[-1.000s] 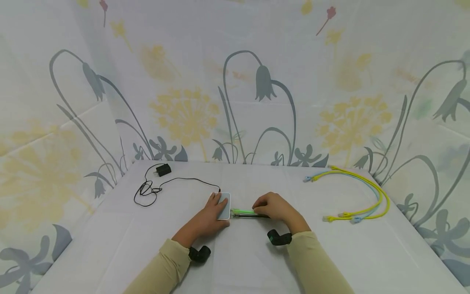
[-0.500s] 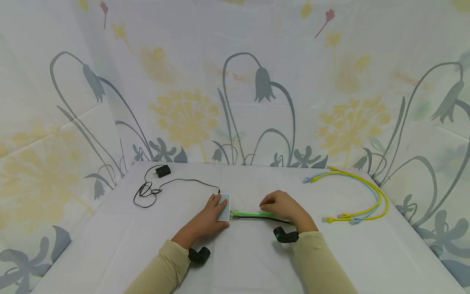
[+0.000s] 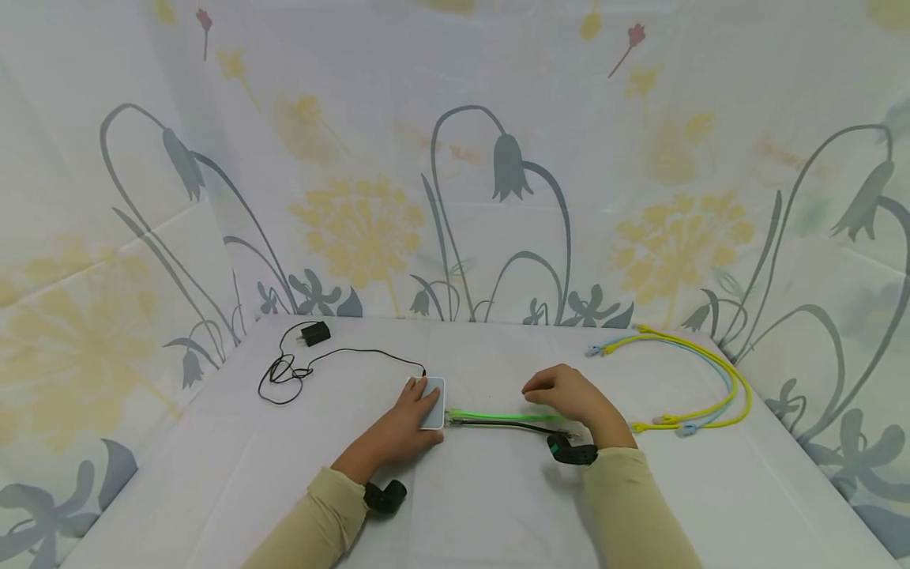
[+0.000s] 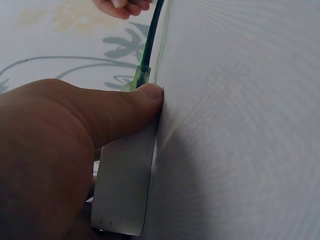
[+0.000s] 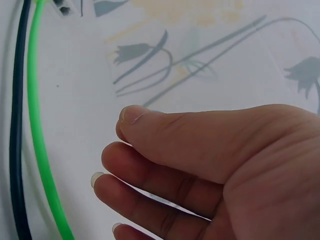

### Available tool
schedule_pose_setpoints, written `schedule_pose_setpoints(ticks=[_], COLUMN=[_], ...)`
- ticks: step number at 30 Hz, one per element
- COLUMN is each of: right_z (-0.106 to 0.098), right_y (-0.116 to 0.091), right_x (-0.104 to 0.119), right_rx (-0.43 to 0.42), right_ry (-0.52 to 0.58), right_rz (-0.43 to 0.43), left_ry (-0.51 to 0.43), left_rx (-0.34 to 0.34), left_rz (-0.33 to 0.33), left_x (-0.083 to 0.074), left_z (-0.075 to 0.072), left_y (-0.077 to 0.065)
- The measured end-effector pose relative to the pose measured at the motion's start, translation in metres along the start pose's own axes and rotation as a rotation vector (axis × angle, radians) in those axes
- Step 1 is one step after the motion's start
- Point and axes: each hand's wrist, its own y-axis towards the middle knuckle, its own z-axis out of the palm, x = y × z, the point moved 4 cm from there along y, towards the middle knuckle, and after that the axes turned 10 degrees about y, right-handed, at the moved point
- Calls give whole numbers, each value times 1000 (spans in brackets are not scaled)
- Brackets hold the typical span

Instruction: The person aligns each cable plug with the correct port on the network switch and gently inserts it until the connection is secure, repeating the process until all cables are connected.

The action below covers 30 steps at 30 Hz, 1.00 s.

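Observation:
My left hand (image 3: 398, 431) holds a small white network switch (image 3: 436, 407) with a grey top, its thumb (image 4: 125, 107) along the near side. From the switch's right side, a green Ethernet cable (image 3: 490, 416) and a black Ethernet cable (image 3: 490, 423) run side by side to the right. A clear plug (image 4: 142, 75) sits at the switch's end in the left wrist view. My right hand (image 3: 572, 397) hovers over the far ends of both cables, fingers loosely bent and holding nothing. In the right wrist view the cables pass left of its fingertips, apart from them.
A thin black power cord (image 3: 355, 348) leads from the switch to a black power adapter (image 3: 316, 333) at the back left, partly tangled. Several yellow Ethernet cables (image 3: 742, 387) and a light blue one (image 3: 732, 397) curve at the right. Flowered cloth (image 3: 469, 261) surrounds the white table.
My right hand has moved right and slightly away, off the green cable, uncovering more of both cables. The left hand has stayed on the network switch.

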Motion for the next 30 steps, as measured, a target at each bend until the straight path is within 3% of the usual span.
schedule_pose_setpoints(ticks=[30], right_z=[-52], right_y=[-30], right_x=[-19], right_rx=[-110], right_ry=[-45], right_rz=[41], left_ry=[4], left_rx=[-1], left_rz=[7], left_x=[1], left_z=[1], left_y=[0])
